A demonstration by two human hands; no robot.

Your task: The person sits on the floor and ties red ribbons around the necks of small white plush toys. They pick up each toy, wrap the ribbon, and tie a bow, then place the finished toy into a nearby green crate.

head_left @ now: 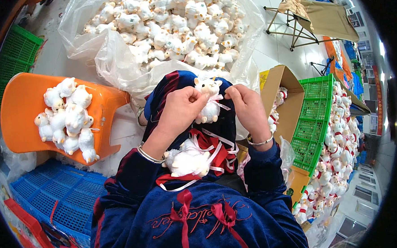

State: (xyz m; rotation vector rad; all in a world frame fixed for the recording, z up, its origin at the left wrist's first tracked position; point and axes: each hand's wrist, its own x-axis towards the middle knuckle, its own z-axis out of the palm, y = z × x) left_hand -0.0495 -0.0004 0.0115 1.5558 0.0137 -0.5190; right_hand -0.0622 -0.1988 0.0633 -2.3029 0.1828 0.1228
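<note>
A small white plush animal [208, 111] with a pale pink ribbon [215, 99] round its neck sits upright over my lap, facing up. My left hand [184, 107] is closed in a pinch at the ribbon on the toy's left side, its thumb and finger against the plush. On the other side my right hand [248, 105] pinches by the ribbon's end; the fingertips partly hide what they hold. Nearer to me, another white plush toy [188, 159] lies on its side in my lap. Beside it are loose red and pale pink ribbons [218, 156].
Ahead, a large clear plastic bag [109, 54] overflows with white plush toys. An orange stool [18, 111] at left carries several more. Blue crates [54, 194] stand below it. To the right are a cardboard box [291, 92], a green crate [313, 122] and heaped toys with red trim [335, 161].
</note>
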